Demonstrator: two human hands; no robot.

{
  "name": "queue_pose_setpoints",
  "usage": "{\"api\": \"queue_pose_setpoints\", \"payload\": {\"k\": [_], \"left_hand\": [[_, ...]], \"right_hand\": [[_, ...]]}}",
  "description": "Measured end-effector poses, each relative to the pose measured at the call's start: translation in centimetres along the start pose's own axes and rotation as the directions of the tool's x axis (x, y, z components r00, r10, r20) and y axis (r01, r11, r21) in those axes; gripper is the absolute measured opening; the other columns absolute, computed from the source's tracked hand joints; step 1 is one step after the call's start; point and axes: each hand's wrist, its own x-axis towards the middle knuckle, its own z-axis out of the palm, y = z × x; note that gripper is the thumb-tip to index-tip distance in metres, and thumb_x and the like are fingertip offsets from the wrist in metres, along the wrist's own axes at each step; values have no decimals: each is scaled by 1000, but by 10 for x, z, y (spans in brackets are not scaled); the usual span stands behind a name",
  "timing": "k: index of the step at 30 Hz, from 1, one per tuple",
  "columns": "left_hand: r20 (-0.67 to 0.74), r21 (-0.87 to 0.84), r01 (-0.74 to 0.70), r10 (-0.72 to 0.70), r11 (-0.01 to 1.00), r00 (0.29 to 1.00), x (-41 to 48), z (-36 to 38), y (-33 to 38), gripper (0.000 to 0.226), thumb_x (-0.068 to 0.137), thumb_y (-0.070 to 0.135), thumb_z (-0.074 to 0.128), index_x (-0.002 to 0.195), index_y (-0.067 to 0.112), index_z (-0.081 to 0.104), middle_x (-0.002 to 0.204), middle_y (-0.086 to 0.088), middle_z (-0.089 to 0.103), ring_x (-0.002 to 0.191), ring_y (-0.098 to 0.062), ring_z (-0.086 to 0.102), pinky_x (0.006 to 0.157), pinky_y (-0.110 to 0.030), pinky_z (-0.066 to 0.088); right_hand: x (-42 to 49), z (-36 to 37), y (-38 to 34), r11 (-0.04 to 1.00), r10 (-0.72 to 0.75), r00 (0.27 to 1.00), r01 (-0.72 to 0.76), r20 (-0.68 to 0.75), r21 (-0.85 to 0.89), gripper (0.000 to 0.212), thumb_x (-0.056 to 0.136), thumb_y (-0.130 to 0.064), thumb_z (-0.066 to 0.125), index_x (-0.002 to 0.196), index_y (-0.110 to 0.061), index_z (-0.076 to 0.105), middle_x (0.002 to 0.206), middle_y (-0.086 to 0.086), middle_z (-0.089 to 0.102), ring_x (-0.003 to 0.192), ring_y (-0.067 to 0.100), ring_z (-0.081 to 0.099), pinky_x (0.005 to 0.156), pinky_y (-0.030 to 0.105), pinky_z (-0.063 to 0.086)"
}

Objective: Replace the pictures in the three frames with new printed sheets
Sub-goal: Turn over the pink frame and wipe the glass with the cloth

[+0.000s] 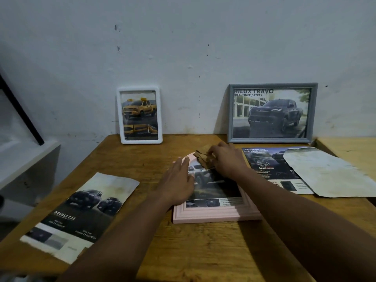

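**Pink frame flat on the table, both hands upon it**

We see the pink frame [215, 215] lying flat at the centre of the wooden table [203, 251], its long axis running roughly from 6 to 12 o'clock; the printed sheet [213, 188] inside shows a pale truck above a strip of text and small panels.

The left hand [178, 180] lies flat with straight fingers, pressing the frame's 9 o'clock side; the right hand [225, 157] curls its fingers round a brown crumpled piece [201, 157] at the frame's 12 o'clock end, cloth or card we cannot tell. The right hand is thus nearer the far edge; we judge that the coming move turns on that end.

The white frame [141, 141] stands against the wall at 11 o'clock, the grey frame [268, 140] at 1 o'clock; both hold truck prints. Loose sheets lie at 8 o'clock [81, 210] and 3 o'clock [264, 165].
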Motion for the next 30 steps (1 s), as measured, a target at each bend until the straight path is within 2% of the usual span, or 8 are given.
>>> {"api": "queue_pose_setpoints", "payload": {"k": [5, 10, 13, 17, 20, 22, 26, 30], "left_hand": [[-88, 49, 3, 2, 999, 996, -7, 6, 2, 64, 107, 46, 33, 162, 25, 8, 171, -1, 6, 156, -24, 9, 124, -44, 20], [-254, 163, 64, -20, 985, 967, -15, 4, 10, 63, 105, 52, 33, 159, 23, 23, 159, -5, 37, 143, -27, 38, 114, -46, 38], [-306, 201, 62, 2, 978, 952, -20, 1, 13, 58, 103, 52, 37, 153, 22, 34, 147, -6, 51, 130, -26, 48, 103, -44, 47], [-303, 202, 120, -54, 972, 951, -29, -3, 15, 52, 102, 49, 39, 147, 21, 41, 136, -8, 57, 123, -28, 51, 98, -46, 48], [-251, 224, 189, -131, 956, 959, -36, -5, 20, 51, 100, 44, 44, 145, 20, 41, 134, -10, 58, 122, -31, 49, 96, -46, 48], [-249, 211, 224, -169, 952, 954, -39, -6, 22, 50, 99, 42, 47, 144, 20, 42, 134, -9, 58, 122, -30, 49, 95, -45, 48], [-277, 146, 263, -215, 954, 937, -40, -1, 25, 52, 99, 41, 50, 146, 21, 40, 140, -8, 54, 127, -30, 46, 101, -46, 46], [-366, 105, 294, -238, 950, 900, -41, 11, 25, 49, 101, 41, 44, 146, 22, 42, 145, -3, 51, 130, -27, 42, 103, -42, 42]], "right_hand": [[-11, -22, 19, 975, 99, 992, -82, -73, 207, 20, 90, -19, 62, 109, -18, 65, 106, 7, 66, 94, 26, 60, 77, 38, 52], [-59, -63, 53, 920, 225, 971, -185, -78, 345, 13, 88, -23, 67, 100, -21, 63, 91, 1, 65, 75, 13, 59, 61, 28, 47], [-104, -86, 62, 950, 212, 977, -206, -1, 234, 12, 90, -33, 67, 97, -25, 62, 89, -1, 66, 74, 13, 61, 60, 31, 50], [-163, -98, 50, 970, 223, 966, -207, 132, -128, 18, 91, -48, 60, 99, -32, 58, 98, -4, 61, 81, 15, 56, 63, 31, 47], [-186, -93, 37, 952, 254, 916, -182, 309, -245, 23, 92, -54, 54, 96, -31, 55, 106, -3, 61, 88, 15, 53, 72, 31, 47], [-184, -94, 31, 941, 249, 927, -163, 279, -296, 31, 89, -55, 56, 100, -27, 60, 113, -3, 61, 97, 16, 52, 83, 36, 49], [-144, -96, 11, 959, 278, 950, -283, 145, 19, 39, 93, -45, 58, 119, -16, 65, 116, 4, 67, 95, 18, 59, 79, 31, 52], [-112, -68, -14, 922, 353, 908, -378, 227, 77, 41, 93, -31, 59, 127, -10, 54, 109, 7, 63, 91, 23, 58, 78, 34, 52]]}}
